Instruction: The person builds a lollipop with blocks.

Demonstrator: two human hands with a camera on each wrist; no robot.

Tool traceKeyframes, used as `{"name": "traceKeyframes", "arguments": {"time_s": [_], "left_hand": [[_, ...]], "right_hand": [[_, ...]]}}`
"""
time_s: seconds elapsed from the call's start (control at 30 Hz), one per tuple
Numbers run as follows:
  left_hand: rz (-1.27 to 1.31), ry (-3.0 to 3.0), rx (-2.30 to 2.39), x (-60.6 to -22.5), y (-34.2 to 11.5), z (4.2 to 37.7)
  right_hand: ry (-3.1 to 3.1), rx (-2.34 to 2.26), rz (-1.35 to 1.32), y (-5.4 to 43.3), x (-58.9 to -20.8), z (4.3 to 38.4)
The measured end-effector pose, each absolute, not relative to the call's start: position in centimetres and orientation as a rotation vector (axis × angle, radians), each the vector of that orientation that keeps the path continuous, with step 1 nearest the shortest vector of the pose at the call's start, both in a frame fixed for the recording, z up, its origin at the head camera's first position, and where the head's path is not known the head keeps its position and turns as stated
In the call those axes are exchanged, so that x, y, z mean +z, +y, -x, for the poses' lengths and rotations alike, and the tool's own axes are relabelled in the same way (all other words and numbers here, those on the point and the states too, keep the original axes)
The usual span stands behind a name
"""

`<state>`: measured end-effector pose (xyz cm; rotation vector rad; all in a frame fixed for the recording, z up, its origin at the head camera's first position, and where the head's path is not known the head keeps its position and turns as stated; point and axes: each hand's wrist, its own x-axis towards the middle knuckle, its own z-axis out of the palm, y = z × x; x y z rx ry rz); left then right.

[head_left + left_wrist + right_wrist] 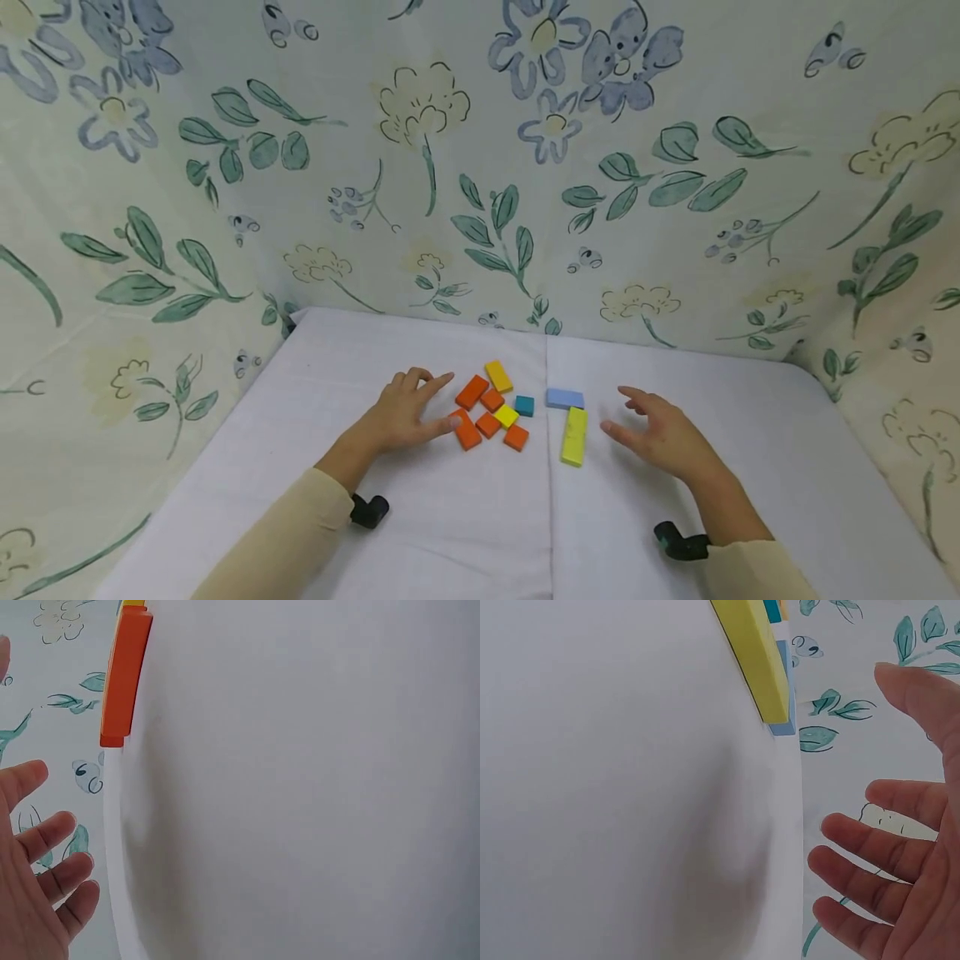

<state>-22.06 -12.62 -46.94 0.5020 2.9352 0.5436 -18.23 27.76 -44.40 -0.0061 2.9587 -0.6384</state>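
**Coloured blocks between two spread hands, none gripped**

Layout: ten blocks lie on the white cloth (450, 517), floral fabric (420, 208) behind. Loose cluster near the left hand (401, 417): upper orange oblong (472, 392), lower orange oblong (467, 432), yellow oblong (498, 377), upper orange square (492, 401), middle orange square (487, 425), lower orange square (516, 437), yellow square (506, 416). Teal square (524, 406) just right of these. Further right, a blue oblong (565, 398) lies crosswise, with a lime oblong (573, 437) running from it towards the person; I cannot tell whether those two touch.

Hands: left is wide, thumb well apart from the forefinger, holding nothing. Its thumb tip overlaps the lower orange oblong in the head view; contact cannot be told. Right hand (660, 432) is likewise spread, thumb away from the fingers, holding nothing, beside the lime oblong and apart from it.

Step in hand (my judgement): the hands flank the blocks, either ahead of a grasp or after a release; a single moment does not settle which.

Next move (judgement): handling any block calls for narrowing thumb and fingers on its sides. On the left, close neighbours could get nudged; the lime oblong offers freer flanks.
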Motion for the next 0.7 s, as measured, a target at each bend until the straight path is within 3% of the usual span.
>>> {"name": "traceKeyframes", "arguments": {"time_s": [0.7], "left_hand": [[-0.578,2.866,0.655,-47.3,-8.8,21.4]], "right_hand": [[2.717,-0.809,-0.015,24.3,-46.2,18.5]]}}
